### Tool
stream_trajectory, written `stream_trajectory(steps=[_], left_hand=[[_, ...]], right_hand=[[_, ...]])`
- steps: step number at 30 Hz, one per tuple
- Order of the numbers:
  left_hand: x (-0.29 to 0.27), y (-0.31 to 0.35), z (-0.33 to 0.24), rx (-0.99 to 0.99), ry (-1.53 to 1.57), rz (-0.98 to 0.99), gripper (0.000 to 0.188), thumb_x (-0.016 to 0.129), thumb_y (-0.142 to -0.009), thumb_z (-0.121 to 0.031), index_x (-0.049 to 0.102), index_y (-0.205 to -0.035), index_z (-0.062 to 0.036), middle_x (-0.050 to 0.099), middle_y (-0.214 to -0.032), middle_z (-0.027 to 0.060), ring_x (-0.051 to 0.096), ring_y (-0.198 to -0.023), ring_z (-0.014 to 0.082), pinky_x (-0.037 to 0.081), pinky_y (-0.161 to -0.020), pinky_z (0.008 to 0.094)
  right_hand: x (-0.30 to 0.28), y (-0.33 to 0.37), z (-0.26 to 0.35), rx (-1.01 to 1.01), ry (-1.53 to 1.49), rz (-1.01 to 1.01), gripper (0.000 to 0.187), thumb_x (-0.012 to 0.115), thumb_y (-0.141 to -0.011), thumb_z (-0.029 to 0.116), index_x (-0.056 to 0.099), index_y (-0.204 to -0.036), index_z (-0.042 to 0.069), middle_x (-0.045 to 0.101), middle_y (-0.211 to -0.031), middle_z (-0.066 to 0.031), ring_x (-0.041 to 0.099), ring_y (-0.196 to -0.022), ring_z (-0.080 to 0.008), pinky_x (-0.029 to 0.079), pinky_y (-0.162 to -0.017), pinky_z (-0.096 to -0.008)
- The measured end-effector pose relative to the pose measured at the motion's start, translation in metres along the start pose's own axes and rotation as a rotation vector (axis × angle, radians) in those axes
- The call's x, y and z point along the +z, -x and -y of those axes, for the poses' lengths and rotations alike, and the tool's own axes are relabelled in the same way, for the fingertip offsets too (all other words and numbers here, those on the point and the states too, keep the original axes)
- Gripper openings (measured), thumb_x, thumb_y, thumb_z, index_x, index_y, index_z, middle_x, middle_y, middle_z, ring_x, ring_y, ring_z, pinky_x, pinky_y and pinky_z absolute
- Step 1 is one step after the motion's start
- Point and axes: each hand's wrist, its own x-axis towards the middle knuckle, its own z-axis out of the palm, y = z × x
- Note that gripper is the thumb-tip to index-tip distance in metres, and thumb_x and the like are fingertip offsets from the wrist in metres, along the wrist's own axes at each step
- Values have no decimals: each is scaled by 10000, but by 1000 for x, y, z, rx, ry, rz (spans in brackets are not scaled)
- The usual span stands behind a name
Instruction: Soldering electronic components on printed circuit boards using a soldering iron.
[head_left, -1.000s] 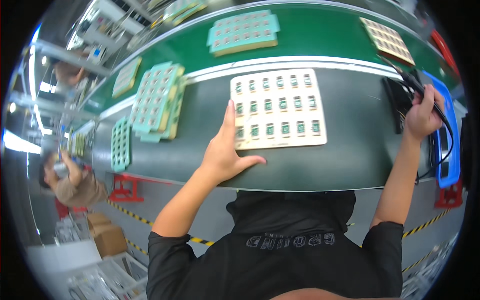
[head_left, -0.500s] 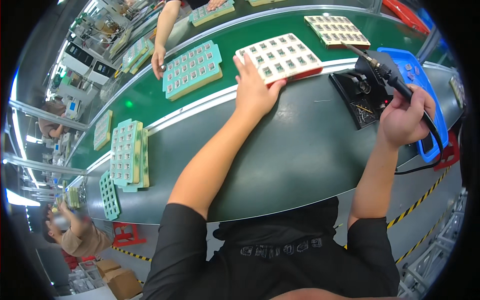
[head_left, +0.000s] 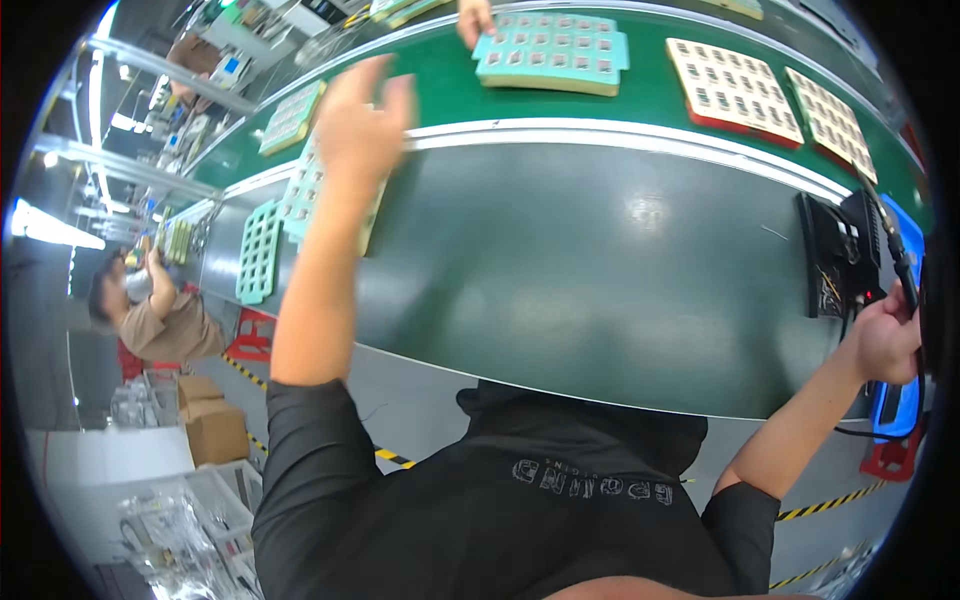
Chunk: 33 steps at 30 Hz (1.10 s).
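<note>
My left hand (head_left: 365, 130), blurred with its fingers and thumb apart, reaches over a stack of teal trays (head_left: 302, 195) on the near side of the table. Nothing shows in it, and it hides part of the stack. At the far right, my right hand (head_left: 888, 340) is closed around the black handle of a soldering iron (head_left: 898, 255). The iron points up and away, its tip end near the farther right of two cream trays with red undersides. That tray (head_left: 832, 122) and the other cream tray (head_left: 735, 92) lie on the green belt, filled with rows of small parts.
A black soldering stand (head_left: 835, 255) is close to my right hand, beside a blue bin (head_left: 905, 235). A teal grid frame (head_left: 258, 252) lies left. On the belt, a co-worker's hand (head_left: 474, 22) touches a filled teal tray (head_left: 550, 52); another tray (head_left: 292, 118) lies farther left.
My view has swung left. My left hand has left the cream tray and moved over the teal stack. My right hand keeps the soldering iron. The co-worker's hand now touches the teal tray.
</note>
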Motion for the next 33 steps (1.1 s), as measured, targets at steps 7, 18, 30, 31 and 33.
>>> stream_trajectory(steps=[7, 18, 30, 31, 33], left_hand=[[-110, 122, 189, -1137, -106, 448, 896, 644, -833, -633, 509, -1341, 93, 599, -1286, 267, 585, -1202, 340, 442, -1008, 385], [-96, 148, 261, -1575, 792, 138, 314, 584, -980, -352, 644, -1158, -100, 673, -1118, 50, 610, -1008, 214, 442, -883, 421], [-143, 119, 277, -1405, 1065, -293, 436, 396, -1047, -294, 530, -1343, -3, 585, -1345, 175, 566, -1213, 356, 411, -1071, 528], [-147, 110, 267, -1382, 1057, -296, 448, 383, -1049, -297, 516, -1357, 0, 570, -1364, 178, 556, -1225, 366, 405, -1076, 539], [-151, 95, 243, -1381, 1018, -210, 476, 368, -1054, -319, 479, -1391, -2, 533, -1396, 204, 528, -1258, 380, 395, -1084, 550]], right_hand=[[-5, 6, -11, 147, -43, 91, 179, 582, -881, 97, 637, -890, -73, 672, -795, -194, 664, -632, -275, 507, -587, -287], [11, 24, -16, 27, -24, 149, 71, 625, -868, -19, 631, -841, -84, 676, -818, -200, 669, -619, -248, 586, -611, -281], [27, 33, -10, 29, 27, 274, 156, 598, -902, 29, 669, -857, -103, 673, -760, -174, 632, -579, -204, 517, -576, -251], [29, 37, -8, 26, 42, 266, 156, 591, -903, 25, 665, -852, -102, 670, -760, -176, 628, -576, -206, 516, -577, -254], [34, 43, -3, 20, 62, 248, 156, 577, -905, 17, 659, -842, -100, 666, -759, -181, 620, -571, -210, 514, -579, -259]])
